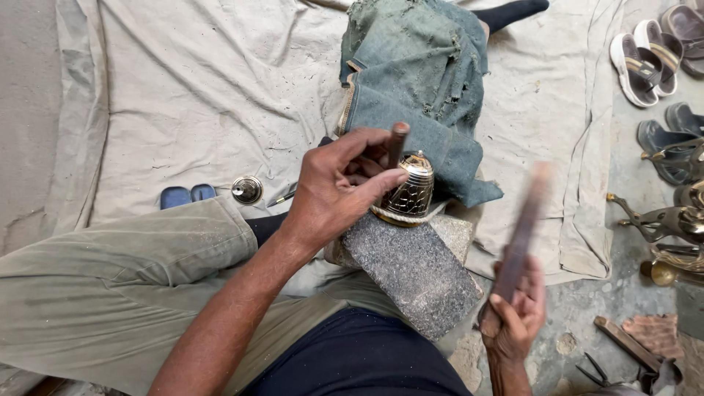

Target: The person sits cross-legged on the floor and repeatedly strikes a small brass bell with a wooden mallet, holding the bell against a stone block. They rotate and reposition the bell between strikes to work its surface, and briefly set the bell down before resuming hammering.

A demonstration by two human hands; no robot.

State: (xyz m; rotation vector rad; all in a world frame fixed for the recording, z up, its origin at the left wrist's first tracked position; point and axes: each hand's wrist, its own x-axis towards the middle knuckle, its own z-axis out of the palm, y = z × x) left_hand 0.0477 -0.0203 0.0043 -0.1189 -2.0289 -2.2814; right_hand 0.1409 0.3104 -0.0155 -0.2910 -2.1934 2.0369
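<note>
Left fingers (381, 178) pinching a short punch (397, 144) upright against a patterned brass bell (411, 192), seated on a gray stone block (418, 275) on the lap. Right hand (515, 317) wrapped tight around a wooden stick (522, 235), blurred mid-swing. Likely mid-chasing; needs a square hit on the punch head, clear of knuckles.

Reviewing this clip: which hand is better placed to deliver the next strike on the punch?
Right. The right hand holds the raised, motion-blurred striker; the left hand is busy steadying the punch on the brass bell.
</note>
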